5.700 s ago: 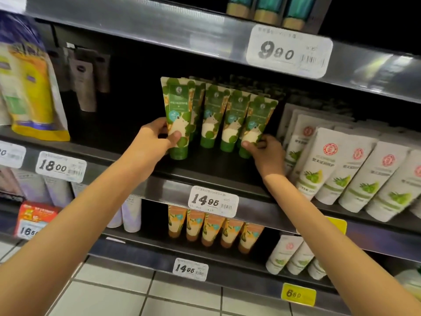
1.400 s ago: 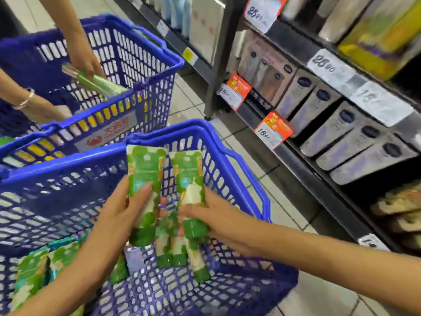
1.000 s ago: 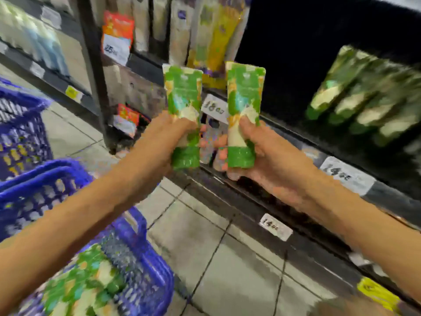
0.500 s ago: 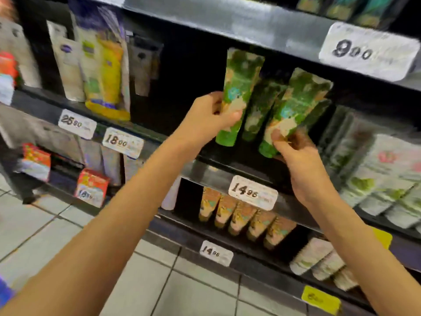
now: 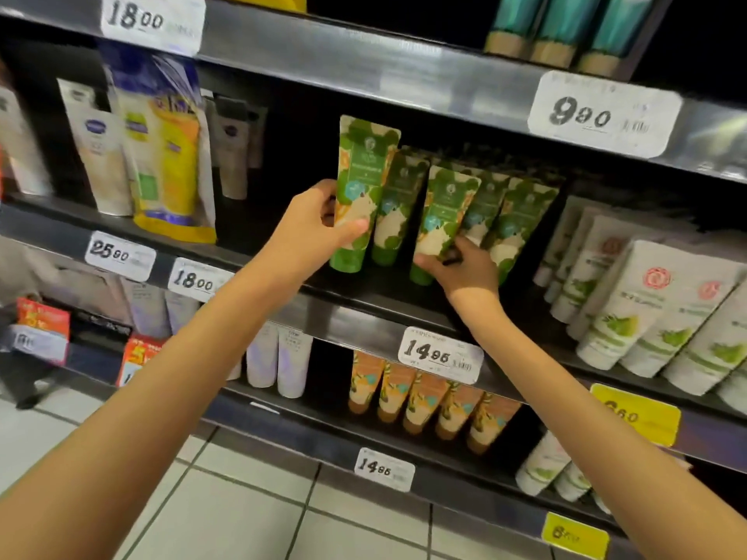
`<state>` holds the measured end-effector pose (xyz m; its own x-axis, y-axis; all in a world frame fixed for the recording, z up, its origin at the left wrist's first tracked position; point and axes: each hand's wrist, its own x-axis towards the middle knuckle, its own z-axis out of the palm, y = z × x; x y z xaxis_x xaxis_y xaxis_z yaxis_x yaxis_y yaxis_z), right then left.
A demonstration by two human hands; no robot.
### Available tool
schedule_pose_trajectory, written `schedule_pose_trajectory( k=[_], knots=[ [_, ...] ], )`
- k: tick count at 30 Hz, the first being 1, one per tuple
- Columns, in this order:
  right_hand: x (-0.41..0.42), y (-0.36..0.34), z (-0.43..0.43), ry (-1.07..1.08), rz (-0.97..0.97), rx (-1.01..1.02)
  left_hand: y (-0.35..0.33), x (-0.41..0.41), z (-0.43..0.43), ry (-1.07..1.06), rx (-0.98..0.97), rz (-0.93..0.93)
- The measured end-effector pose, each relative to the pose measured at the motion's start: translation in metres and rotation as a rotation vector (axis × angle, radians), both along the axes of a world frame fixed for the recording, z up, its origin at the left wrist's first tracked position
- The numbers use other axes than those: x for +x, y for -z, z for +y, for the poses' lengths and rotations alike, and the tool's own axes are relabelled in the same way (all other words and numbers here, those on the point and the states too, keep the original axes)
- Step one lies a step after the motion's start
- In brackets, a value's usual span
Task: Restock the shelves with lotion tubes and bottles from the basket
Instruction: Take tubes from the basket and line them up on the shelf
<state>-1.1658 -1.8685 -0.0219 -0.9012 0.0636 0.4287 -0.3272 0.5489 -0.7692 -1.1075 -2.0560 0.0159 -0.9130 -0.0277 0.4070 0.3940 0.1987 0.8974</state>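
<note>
We see the person's left hand (image 5: 319,232) curled round a green lotion tube (image 5: 366,171), thumb across its pale front and fingers wrapped behind it. The tube is held upright with its cap down at the left end of a row of matching green tubes (image 5: 398,204) on the middle shelf (image 5: 364,313). It rises higher than its neighbours, and we cannot tell whether its cap touches the shelf board. The right hand (image 5: 465,272) grips the lower part of a second green tube (image 5: 444,208), thumb on the front near the cap and fingers tucked behind. This tube leans a little to the right, wedged between the row's second tube and two more green tubes (image 5: 521,220) at the right end, and its cap is partly hidden by the hand. Just below the hands, a white price label reading 14.95 (image 5: 440,354) sits on the shelf's front edge. To the right on the same shelf we find white tubes with green fruit prints (image 5: 655,313), lying tilted in rows. To the left stands a yellow and blue pouch (image 5: 169,155) beside pale tubes. The shelf beneath carries orange tubes (image 5: 428,402), cap down. On the top shelf are teal tubes (image 5: 566,26), above a label marked 9.90 (image 5: 602,115). Pale floor tiles (image 5: 242,511) show below both forearms.
</note>
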Motion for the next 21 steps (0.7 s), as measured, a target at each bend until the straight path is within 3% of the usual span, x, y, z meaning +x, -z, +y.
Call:
schedule_pose_trajectory(
  k=[13, 21],
  knots=[
    [-0.010, 0.004, 0.005, -0.011, -0.142, -0.118, 0.002, -0.005, -0.006, 0.009, 0.002, -0.020],
    [-0.011, 0.006, 0.003, 0.040, -0.115, -0.100, 0.009, -0.014, -0.016, -0.010, 0.057, -0.054]
  ],
)
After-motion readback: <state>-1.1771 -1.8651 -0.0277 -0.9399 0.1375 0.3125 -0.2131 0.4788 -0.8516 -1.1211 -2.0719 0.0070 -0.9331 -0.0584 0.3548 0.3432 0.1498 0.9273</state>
